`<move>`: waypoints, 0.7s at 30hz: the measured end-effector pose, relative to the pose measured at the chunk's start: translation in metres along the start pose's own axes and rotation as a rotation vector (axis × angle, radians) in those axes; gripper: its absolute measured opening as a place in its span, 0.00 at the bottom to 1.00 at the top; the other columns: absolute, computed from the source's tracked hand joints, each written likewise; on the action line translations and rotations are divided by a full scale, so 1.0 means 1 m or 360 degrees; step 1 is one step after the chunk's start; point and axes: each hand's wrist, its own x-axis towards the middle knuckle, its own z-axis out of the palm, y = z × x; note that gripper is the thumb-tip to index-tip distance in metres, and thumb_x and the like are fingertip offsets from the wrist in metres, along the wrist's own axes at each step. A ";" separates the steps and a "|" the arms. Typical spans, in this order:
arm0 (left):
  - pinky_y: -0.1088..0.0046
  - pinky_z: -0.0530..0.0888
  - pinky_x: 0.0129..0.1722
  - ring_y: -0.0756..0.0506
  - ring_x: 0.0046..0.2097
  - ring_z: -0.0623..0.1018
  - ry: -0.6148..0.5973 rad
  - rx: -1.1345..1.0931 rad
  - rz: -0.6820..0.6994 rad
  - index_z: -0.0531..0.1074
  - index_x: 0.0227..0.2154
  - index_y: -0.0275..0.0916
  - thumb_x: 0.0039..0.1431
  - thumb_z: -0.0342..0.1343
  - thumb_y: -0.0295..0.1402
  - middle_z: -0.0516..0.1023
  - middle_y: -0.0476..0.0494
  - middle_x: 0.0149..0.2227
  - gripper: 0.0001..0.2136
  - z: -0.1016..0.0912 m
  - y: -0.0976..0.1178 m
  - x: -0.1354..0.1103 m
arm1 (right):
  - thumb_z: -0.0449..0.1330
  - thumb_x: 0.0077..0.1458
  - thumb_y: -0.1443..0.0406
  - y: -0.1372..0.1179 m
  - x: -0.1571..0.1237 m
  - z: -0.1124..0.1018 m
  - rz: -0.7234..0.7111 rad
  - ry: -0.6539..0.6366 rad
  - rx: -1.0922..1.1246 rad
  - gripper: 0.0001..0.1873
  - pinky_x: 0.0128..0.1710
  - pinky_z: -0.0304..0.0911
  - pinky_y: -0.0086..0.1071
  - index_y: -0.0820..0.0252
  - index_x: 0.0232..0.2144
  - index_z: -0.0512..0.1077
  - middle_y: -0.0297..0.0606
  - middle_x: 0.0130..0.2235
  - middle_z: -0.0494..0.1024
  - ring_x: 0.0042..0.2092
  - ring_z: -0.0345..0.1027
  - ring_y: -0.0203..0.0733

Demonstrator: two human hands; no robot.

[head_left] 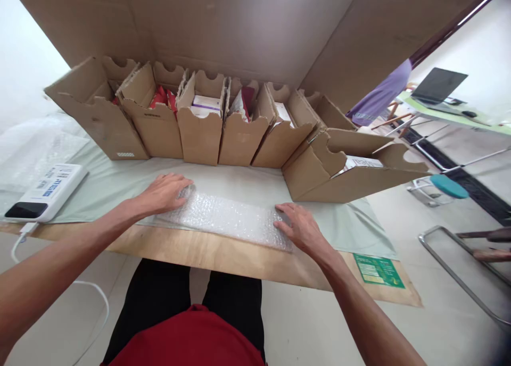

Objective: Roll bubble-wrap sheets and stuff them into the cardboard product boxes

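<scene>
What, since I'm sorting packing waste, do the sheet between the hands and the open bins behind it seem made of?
The sheet: apparently clear plastic bubble wrap with a glossy finish, judging by its glinting bumps.
The bins: matte brown cardboard, probably corrugated, judging by their ragged cut edges.

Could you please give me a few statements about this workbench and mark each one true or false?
1. The left hand and right hand are at opposite ends of the bubble wrap. True.
2. Red packets show inside the second cardboard box from the left. True.
3. The green label is stuck to a cardboard box. False: the green label is on the wooden table edge.
4. The laptop is folded shut. False: the laptop stands open.
5. A white cable is plugged into the white device. True.
</scene>
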 end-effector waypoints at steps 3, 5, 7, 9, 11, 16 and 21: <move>0.57 0.71 0.49 0.31 0.50 0.78 -0.0096 -0.0013 -0.0035 0.77 0.50 0.39 0.56 0.51 0.35 0.82 0.34 0.45 0.21 -0.003 0.001 0.008 | 0.60 0.55 0.64 -0.005 0.007 -0.004 0.0093 -0.0100 0.0095 0.12 0.49 0.64 0.43 0.57 0.42 0.78 0.44 0.43 0.83 0.47 0.73 0.54; 0.60 0.70 0.45 0.33 0.45 0.79 -0.0121 -0.0049 -0.0057 0.78 0.40 0.40 0.55 0.50 0.35 0.82 0.36 0.38 0.15 -0.002 0.002 0.006 | 0.60 0.54 0.64 -0.007 0.005 -0.004 0.0113 -0.0103 0.0155 0.06 0.45 0.63 0.39 0.56 0.35 0.76 0.40 0.36 0.82 0.43 0.72 0.51; 0.62 0.69 0.41 0.35 0.42 0.78 -0.0109 -0.0060 -0.0057 0.76 0.33 0.40 0.54 0.49 0.34 0.80 0.37 0.37 0.11 -0.002 0.003 0.001 | 0.59 0.54 0.63 -0.008 -0.001 -0.006 0.0122 -0.0096 0.0195 0.04 0.41 0.62 0.36 0.56 0.31 0.73 0.38 0.33 0.80 0.39 0.71 0.48; 0.65 0.68 0.39 0.38 0.40 0.77 -0.0071 -0.0196 -0.0087 0.73 0.32 0.40 0.54 0.49 0.34 0.79 0.39 0.37 0.09 -0.005 0.002 -0.009 | 0.58 0.55 0.60 -0.007 -0.010 -0.010 0.0152 -0.0047 0.0421 0.06 0.37 0.62 0.35 0.56 0.30 0.71 0.37 0.32 0.77 0.36 0.70 0.45; 0.68 0.67 0.36 0.42 0.36 0.75 -0.0067 -0.0537 -0.0150 0.72 0.31 0.41 0.54 0.51 0.38 0.77 0.44 0.34 0.08 -0.010 -0.001 -0.022 | 0.60 0.55 0.55 -0.007 -0.019 -0.016 0.0210 0.0087 0.0827 0.11 0.35 0.62 0.34 0.56 0.32 0.71 0.35 0.31 0.76 0.33 0.69 0.43; 0.74 0.62 0.28 0.49 0.27 0.67 -0.0104 -0.1242 -0.0342 0.74 0.37 0.41 0.52 0.58 0.45 0.70 0.53 0.26 0.15 -0.015 -0.011 -0.041 | 0.70 0.47 0.51 -0.008 -0.023 -0.021 0.0402 0.0251 0.1475 0.25 0.33 0.63 0.34 0.57 0.44 0.74 0.33 0.31 0.75 0.32 0.68 0.41; 0.75 0.59 0.25 0.51 0.24 0.64 -0.0087 -0.1304 -0.0398 0.74 0.29 0.40 0.47 0.59 0.45 0.67 0.54 0.22 0.14 -0.001 -0.015 -0.039 | 0.70 0.45 0.49 -0.010 -0.013 -0.003 0.0453 0.0084 0.1574 0.25 0.31 0.62 0.34 0.59 0.40 0.76 0.33 0.28 0.74 0.30 0.67 0.41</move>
